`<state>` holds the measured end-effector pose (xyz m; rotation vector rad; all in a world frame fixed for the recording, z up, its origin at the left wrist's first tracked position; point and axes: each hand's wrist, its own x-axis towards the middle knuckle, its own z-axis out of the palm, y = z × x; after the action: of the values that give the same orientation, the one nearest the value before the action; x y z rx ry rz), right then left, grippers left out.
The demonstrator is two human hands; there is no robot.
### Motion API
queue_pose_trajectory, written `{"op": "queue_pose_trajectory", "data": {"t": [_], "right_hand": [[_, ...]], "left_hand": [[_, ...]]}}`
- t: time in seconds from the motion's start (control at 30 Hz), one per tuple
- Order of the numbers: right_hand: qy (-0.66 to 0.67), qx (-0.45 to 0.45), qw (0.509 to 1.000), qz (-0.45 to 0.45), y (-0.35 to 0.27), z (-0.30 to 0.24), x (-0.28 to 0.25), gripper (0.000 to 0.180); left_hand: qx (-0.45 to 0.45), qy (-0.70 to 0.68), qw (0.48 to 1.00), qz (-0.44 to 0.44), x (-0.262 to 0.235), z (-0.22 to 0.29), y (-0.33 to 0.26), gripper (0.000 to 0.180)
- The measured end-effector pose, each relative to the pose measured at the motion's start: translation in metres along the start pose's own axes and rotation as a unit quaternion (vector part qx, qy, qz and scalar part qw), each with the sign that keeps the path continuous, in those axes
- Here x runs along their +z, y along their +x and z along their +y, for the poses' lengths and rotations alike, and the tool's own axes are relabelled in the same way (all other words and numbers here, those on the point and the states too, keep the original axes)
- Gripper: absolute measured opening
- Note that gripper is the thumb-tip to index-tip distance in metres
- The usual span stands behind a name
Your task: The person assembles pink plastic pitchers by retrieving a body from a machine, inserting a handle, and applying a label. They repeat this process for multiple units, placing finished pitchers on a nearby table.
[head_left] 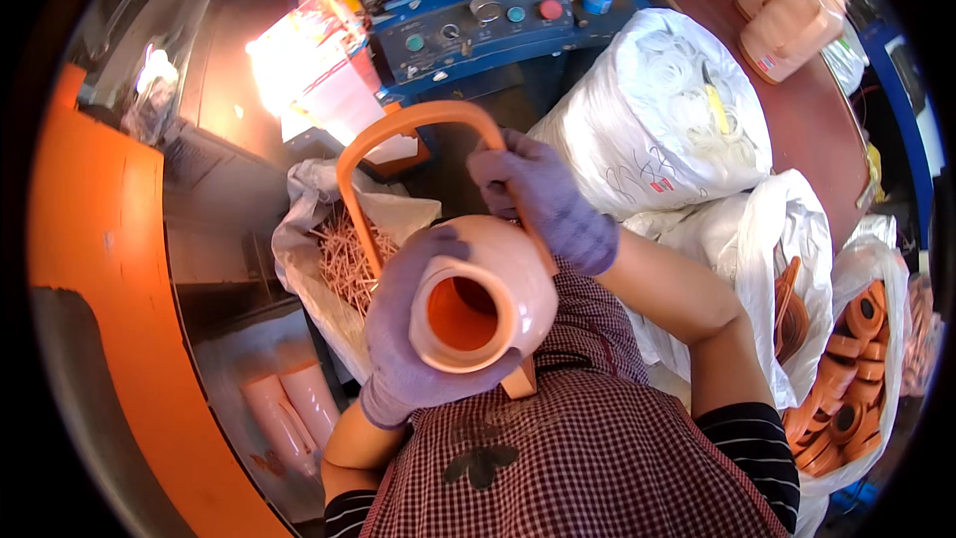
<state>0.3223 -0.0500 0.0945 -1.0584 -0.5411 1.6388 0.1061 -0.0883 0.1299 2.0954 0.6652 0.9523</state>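
Closest in: a dark red-and-white checked cloth apron (597, 448). Just past that, up over the lap, a round glossy peach plastic pot (528, 284), orange inside, mouth tipped up toward the head. Can't tell whether touching the apron or not. Purple-gloved left hand (403, 329) wrapped round the left side and under the neck, more cradle than clamp. Purple-gloved right hand (543, 194) clamped tight on the right leg of an arched orange plastic handle (423, 118). Can't see the fit under that fist, tbh.

Worries from here? With a hard yank on the handle, could kink or crack. With a slick shell and that loose cradle, could twist right out of the left glove. With a sudden slip, could ding the rim or end up in the white sack (299, 229) of thin pink sticks (344, 264), near left. Also over left, lower down, two long glossy pink plastic pieces (267, 413).

To the right, another white sack (886, 254) with chunky orange plastic rings (846, 418). Further out, a tall white sack (597, 120) full of clear loops, then a blue metal control panel (398, 50) with a round red button (551, 9). Far right, boxy peach containers (792, 40) on a brown table (807, 149).
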Motion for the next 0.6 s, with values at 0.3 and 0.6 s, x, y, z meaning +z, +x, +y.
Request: {"op": "queue_pose_trajectory", "data": {"t": [0.3, 0.6], "right_hand": [[0.141, -0.017, 0.989, -0.049, -0.033, 0.004, -0.080, 0.012], [0.097, -0.028, 0.994, -0.034, -0.037, 0.003, -0.069, 0.012]], "left_hand": [[-0.382, -0.369, 0.843, 0.083, 0.028, -0.046, 0.024, 0.043], [-0.323, -0.492, 0.808, 0.027, 0.036, -0.058, 0.028, 0.057]]}}
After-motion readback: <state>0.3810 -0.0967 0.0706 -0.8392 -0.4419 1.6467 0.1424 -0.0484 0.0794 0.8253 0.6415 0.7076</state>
